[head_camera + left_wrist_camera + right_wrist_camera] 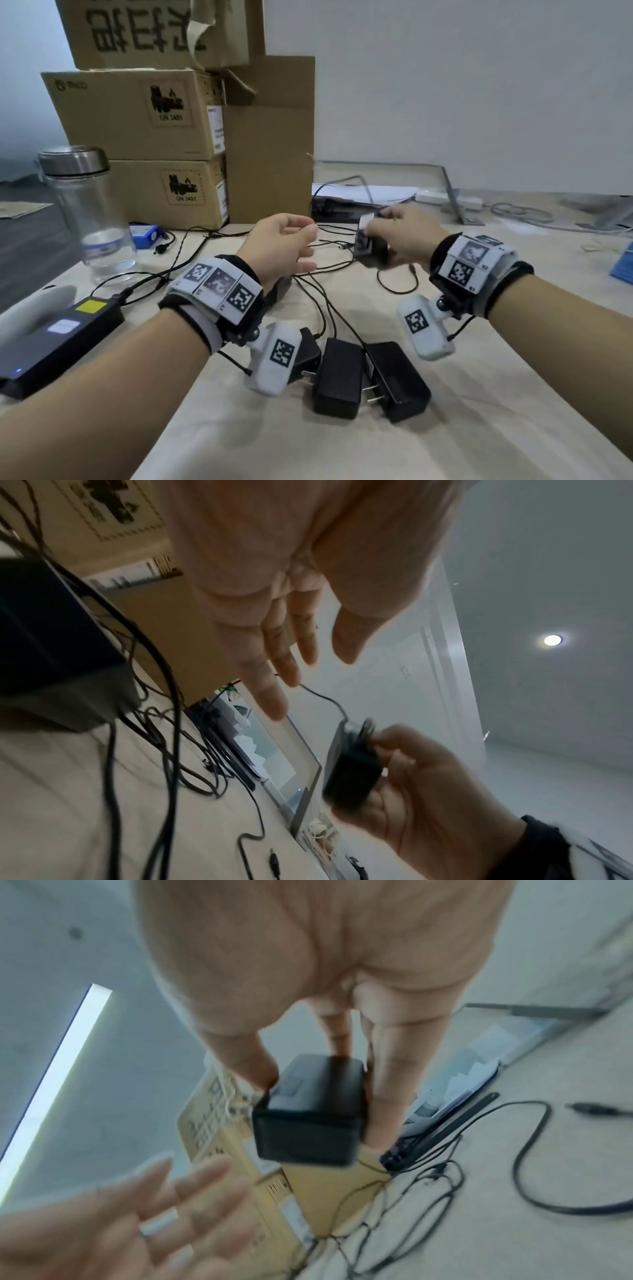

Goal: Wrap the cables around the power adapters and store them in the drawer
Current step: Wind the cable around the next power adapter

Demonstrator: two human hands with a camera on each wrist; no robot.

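My right hand grips a black power adapter between thumb and fingers, lifted just above the table; the right wrist view shows the adapter end-on. Its thin black cable runs up toward my left hand, whose fingers are straight and spread, with nothing pinched. In the head view the left hand hovers left of the adapter, over tangled cables. Two more black adapters lie near the table's front edge. A third is partly hidden by my left wrist camera. No drawer is in view.
Stacked cardboard boxes stand at the back left. A glass bottle, a blue battery pack and a flat black box with a yellow label sit on the left. A white power strip lies at the back right.
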